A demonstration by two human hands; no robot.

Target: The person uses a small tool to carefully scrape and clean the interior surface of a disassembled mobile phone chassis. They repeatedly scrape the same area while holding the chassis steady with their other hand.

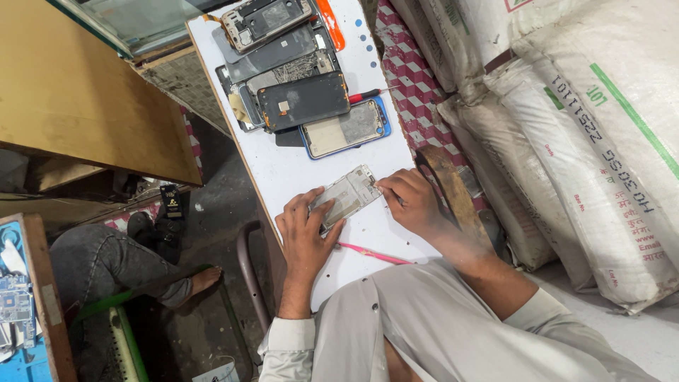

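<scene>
A silver opened phone frame lies on the white worktop. My left hand presses on its near end, holding it flat with fingers spread around it. My right hand is pinched at the frame's right edge, gripping a thin tool whose tip touches the frame; the tool itself is mostly hidden by my fingers. A pink thin pry tool rests on the worktop just below my hands.
A pile of several dismantled phones and back covers fills the far end of the worktop, with a red-handled screwdriver beside it. White woven sacks are stacked on the right. Another person's leg and bare foot are at lower left.
</scene>
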